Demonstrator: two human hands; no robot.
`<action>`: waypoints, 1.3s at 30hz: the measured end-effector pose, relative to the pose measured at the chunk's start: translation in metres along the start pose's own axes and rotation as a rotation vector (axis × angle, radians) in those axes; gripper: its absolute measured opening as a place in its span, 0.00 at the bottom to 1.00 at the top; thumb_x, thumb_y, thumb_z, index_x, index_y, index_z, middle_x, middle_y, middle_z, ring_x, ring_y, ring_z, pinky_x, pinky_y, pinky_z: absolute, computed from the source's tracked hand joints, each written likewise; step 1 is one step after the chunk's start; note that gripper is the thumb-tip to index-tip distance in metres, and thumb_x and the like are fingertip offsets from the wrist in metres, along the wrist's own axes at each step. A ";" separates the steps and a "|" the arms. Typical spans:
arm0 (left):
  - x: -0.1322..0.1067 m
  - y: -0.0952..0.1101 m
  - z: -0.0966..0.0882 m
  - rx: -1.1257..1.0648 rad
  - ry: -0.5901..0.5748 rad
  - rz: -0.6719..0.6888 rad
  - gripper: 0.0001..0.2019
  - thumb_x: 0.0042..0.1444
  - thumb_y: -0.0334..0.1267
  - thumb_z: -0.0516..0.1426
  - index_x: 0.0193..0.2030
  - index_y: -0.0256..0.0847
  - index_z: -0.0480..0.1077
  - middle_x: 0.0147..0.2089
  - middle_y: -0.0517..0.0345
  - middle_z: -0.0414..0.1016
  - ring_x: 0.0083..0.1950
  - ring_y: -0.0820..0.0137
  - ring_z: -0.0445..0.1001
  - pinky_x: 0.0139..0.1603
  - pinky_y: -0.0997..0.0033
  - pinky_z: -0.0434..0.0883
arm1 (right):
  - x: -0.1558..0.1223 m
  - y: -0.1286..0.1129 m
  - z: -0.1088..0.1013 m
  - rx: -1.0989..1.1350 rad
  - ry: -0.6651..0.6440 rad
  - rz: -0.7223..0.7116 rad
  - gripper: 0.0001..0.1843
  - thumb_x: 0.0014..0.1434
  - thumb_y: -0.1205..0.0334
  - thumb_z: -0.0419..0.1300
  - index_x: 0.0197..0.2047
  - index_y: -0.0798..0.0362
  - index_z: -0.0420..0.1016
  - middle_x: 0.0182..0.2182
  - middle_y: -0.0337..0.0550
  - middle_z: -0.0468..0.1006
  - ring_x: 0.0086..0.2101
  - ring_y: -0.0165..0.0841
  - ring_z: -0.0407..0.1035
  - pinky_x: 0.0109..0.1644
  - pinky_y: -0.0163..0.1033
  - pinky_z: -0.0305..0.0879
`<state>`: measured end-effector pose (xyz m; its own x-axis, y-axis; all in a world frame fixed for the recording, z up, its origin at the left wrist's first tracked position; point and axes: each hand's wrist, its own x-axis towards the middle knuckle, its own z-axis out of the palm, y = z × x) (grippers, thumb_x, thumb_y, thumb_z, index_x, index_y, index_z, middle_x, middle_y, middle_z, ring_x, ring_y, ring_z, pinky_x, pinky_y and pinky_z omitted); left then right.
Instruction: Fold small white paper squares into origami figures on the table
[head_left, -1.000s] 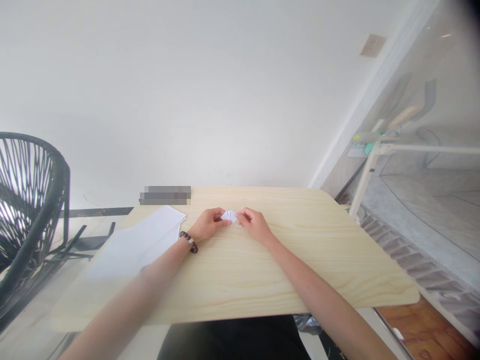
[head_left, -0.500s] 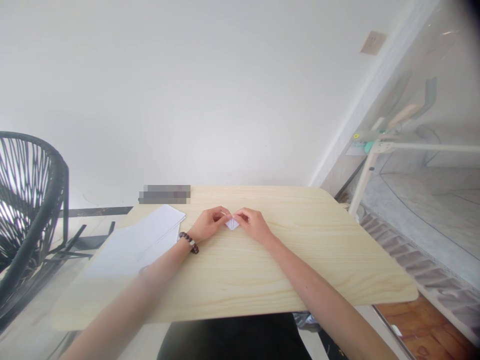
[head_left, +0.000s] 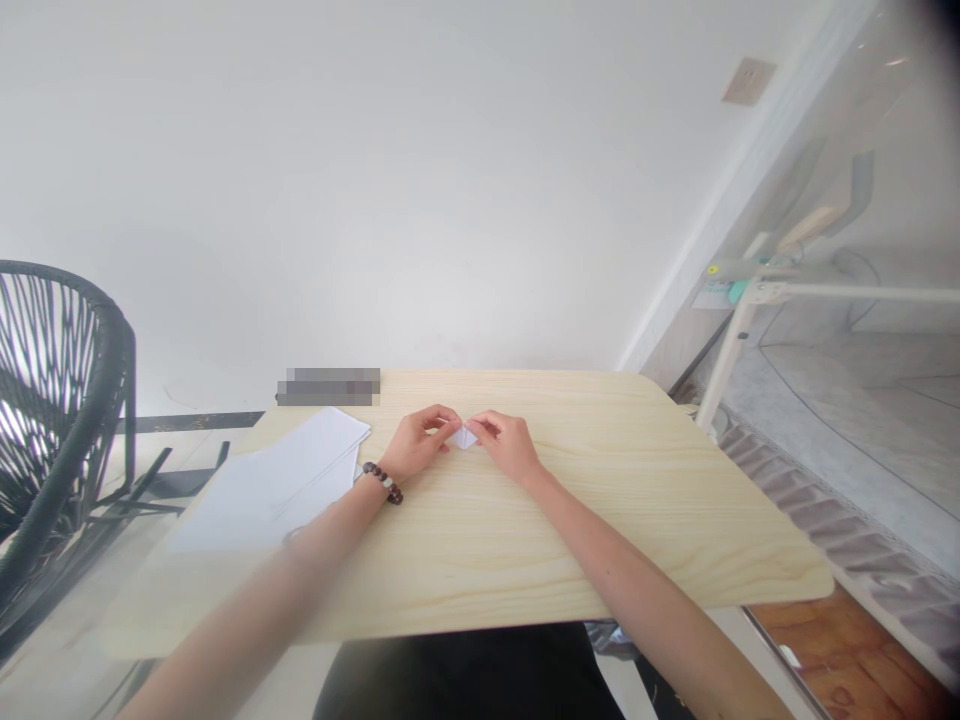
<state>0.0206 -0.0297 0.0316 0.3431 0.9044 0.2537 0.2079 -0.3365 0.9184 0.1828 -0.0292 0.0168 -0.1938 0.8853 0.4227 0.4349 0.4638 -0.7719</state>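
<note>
A small folded piece of white paper (head_left: 464, 437) shows between my two hands, over the middle of the table. My left hand (head_left: 425, 440) pinches its left side between thumb and fingers. On the right side, my right hand (head_left: 504, 440) grips it the same way. A crease runs down the paper's middle, and its lower end comes to a point. My fingertips cover its upper edges. A dark beaded bracelet (head_left: 384, 482) circles my left wrist.
White paper sheets (head_left: 277, 480) lie stacked on the left of the wooden table (head_left: 600, 520). A blurred dark object (head_left: 328, 388) sits at the back left edge. A woven chair (head_left: 112, 350) stands to the left, a white metal frame (head_left: 726, 375) to the right. The wall rises behind.
Both hands have shifted slightly, and the left fingers have moved to a new hold on the folded paper. The paper appears a little higher and its outline has changed slightly.
</note>
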 end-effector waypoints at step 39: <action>0.004 -0.008 0.000 -0.217 0.115 -0.020 0.13 0.50 0.44 0.51 0.34 0.35 0.63 0.39 0.51 0.70 0.41 0.68 0.68 0.42 0.65 0.66 | 0.000 0.001 -0.003 0.126 0.106 0.103 0.15 0.50 0.51 0.51 0.32 0.54 0.71 0.25 0.41 0.75 0.24 0.29 0.70 0.27 0.32 0.64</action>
<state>0.0206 -0.0230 0.0250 0.2317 0.9383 0.2567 0.0078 -0.2657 0.9640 0.1857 -0.0288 0.0177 -0.0574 0.9227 0.3813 0.3325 0.3777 -0.8642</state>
